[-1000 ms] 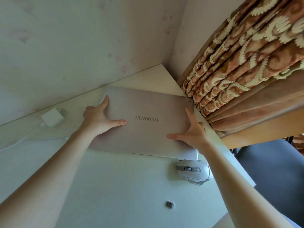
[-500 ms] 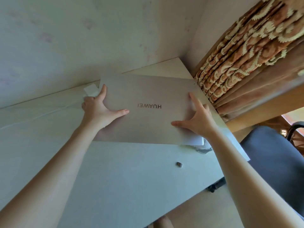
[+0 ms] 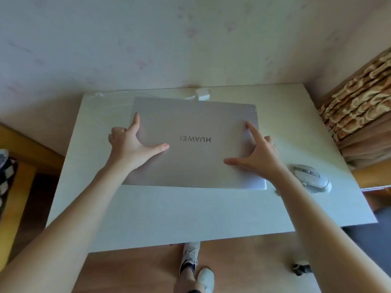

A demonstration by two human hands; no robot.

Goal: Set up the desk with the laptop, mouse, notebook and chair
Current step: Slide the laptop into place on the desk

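Pale wall [image 3: 148, 39] fills the top of the view, with faint pink marks on it; below it sits a white desk [image 3: 169, 218], seen from above; wood floor [image 3: 137, 271] shows under the near edge.

On the desk lies a silver laptop [image 3: 194, 166], lid closed, with its name printed upside down in the middle; it sits toward the far side of the desk, a bit past the centre toward 12 o'clock.

Left hand [image 3: 131, 144] is on the laptop's 9 o'clock edge; thumb and first finger are spread flat on the lid, and the other fingers are curled over the edge, so it grips the laptop. Right hand [image 3: 260, 155] is on the 3 o'clock side in the same way; thumb and first finger touch the lid, the rest curl round the side.

A white mouse [image 3: 313, 178] lies on the desk at 3 o'clock from the laptop, near it but not touching; a white charger [image 3: 203, 94] with its cord sits just behind the laptop at 12 o'clock, by the wall.

A brown curtain [image 3: 359, 102] with cream swirls hangs at 2 o'clock; white shoes [image 3: 203, 278] stand on the floor at 6 o'clock; a bit of dark chair [image 3: 376, 235] shows at 4 o'clock.
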